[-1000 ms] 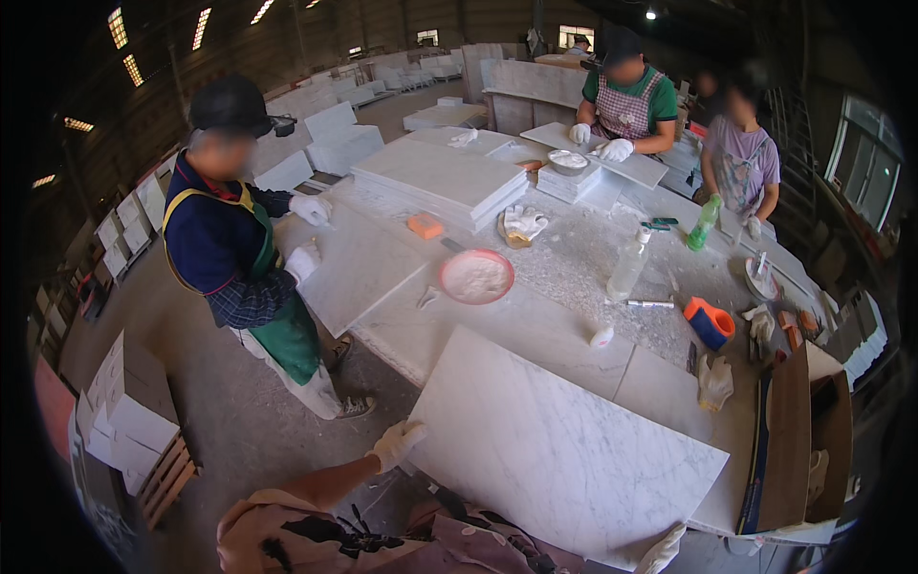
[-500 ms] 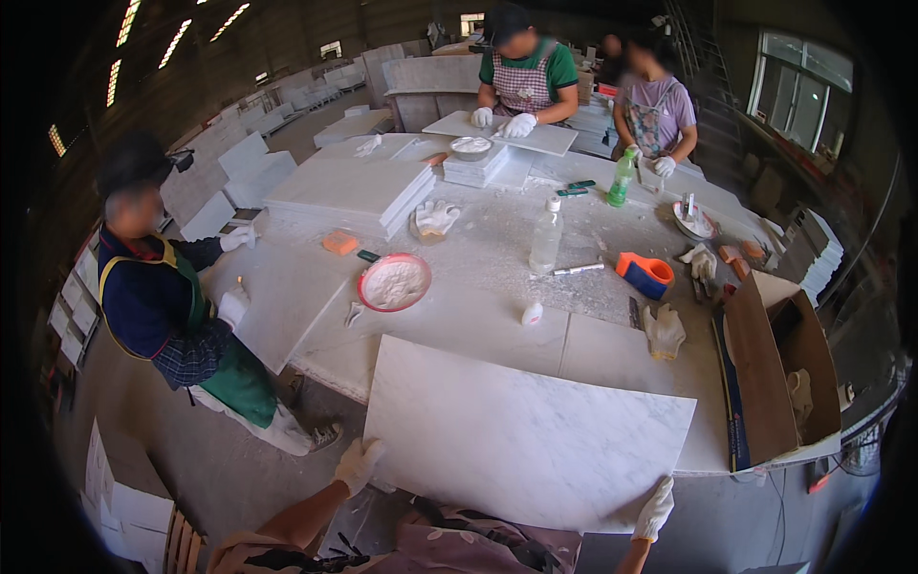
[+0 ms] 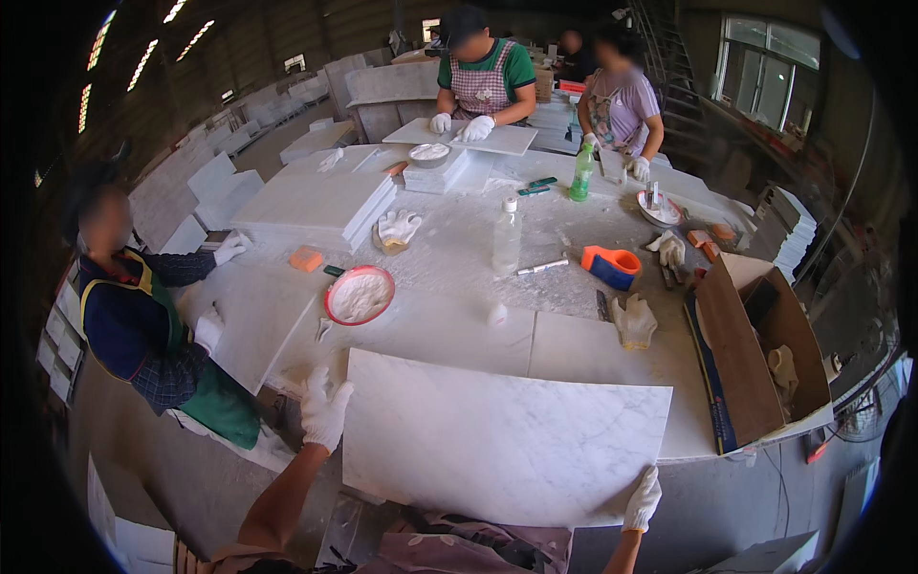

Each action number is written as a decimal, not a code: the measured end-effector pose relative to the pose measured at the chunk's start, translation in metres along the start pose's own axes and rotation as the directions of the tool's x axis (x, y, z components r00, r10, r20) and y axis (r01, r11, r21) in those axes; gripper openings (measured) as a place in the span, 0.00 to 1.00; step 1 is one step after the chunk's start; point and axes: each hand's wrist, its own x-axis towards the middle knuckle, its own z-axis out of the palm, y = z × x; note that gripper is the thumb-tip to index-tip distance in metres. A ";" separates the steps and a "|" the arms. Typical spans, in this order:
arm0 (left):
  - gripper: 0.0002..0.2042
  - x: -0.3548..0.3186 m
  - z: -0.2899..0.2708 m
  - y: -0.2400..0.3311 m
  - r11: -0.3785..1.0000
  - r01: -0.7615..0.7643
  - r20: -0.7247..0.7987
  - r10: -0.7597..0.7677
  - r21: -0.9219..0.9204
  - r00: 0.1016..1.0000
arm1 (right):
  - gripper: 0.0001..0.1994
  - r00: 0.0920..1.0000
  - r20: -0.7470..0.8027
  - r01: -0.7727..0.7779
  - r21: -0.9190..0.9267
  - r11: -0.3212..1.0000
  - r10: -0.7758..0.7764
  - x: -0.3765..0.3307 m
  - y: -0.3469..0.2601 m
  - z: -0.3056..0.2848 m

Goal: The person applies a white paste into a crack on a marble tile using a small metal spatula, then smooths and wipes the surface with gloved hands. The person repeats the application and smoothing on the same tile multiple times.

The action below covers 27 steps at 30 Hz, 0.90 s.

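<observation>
A white, grey-veined marble slab (image 3: 507, 435) lies tilted across the near edge of the worktable, its near part overhanging toward me. Beside its left edge is my left hand (image 3: 325, 411) in a white knit glove, fingers spread and pointing up; the thumb is at or very near the slab's edge. At the near right corner, my gloved right hand (image 3: 644, 499) grips the slab's edge, with part of the fingers hidden behind it.
On the worktable (image 3: 440, 330) are a red-rimmed bowl of white powder (image 3: 360, 295), a clear bottle (image 3: 507, 239), an orange-and-blue tape dispenser (image 3: 612, 267), loose gloves (image 3: 634, 321) and an open cardboard box (image 3: 741, 359). One co-worker (image 3: 143, 316) stands at left; others work across the table.
My left hand has moved forward along the slab's left edge, and its fingers have spread. My right hand stays at the near right corner. The whole view has shifted slightly.
</observation>
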 end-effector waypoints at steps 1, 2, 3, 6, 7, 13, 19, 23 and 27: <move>0.32 0.006 0.004 0.002 0.999 0.045 0.037 -0.045 0.006 0.998 | 0.34 1.000 0.000 0.000 -0.033 0.999 0.000 0.000 -0.001 0.000; 0.32 0.013 0.007 0.003 0.995 0.097 0.082 -0.096 -0.005 0.992 | 0.33 1.000 0.009 -0.013 -0.041 0.999 0.014 0.000 -0.003 0.000; 0.33 0.019 0.010 0.003 0.989 0.142 0.123 -0.137 -0.033 0.983 | 0.33 0.999 0.000 -0.042 -0.031 0.999 0.042 -0.001 -0.005 0.000; 0.32 0.039 0.015 -0.002 0.965 0.260 0.260 -0.255 0.014 0.931 | 0.33 1.000 -0.002 -0.022 0.014 1.000 0.022 -0.003 -0.010 0.000; 0.30 0.046 0.015 -0.004 0.959 0.279 0.339 -0.246 -0.051 0.908 | 0.33 1.000 -0.014 -0.004 0.000 1.000 0.004 -0.004 -0.012 0.000; 0.21 0.070 0.006 0.006 0.954 0.290 0.592 -0.188 -0.081 0.784 | 0.28 0.999 -0.044 0.005 -0.010 1.000 -0.005 -0.009 -0.016 0.001; 0.20 0.074 0.009 0.029 0.941 0.335 0.653 -0.225 -0.047 0.724 | 0.25 0.995 -0.094 -0.014 0.050 0.999 0.018 -0.009 -0.003 0.005; 0.20 0.078 0.014 0.030 0.953 0.299 0.693 -0.177 -0.057 0.699 | 0.24 0.994 -0.108 0.000 0.026 1.000 0.003 -0.009 0.000 0.007; 0.20 0.083 0.012 0.028 0.968 0.248 0.722 -0.192 0.028 0.665 | 0.24 1.000 0.019 0.020 -0.071 0.997 -0.019 -0.005 -0.010 -0.005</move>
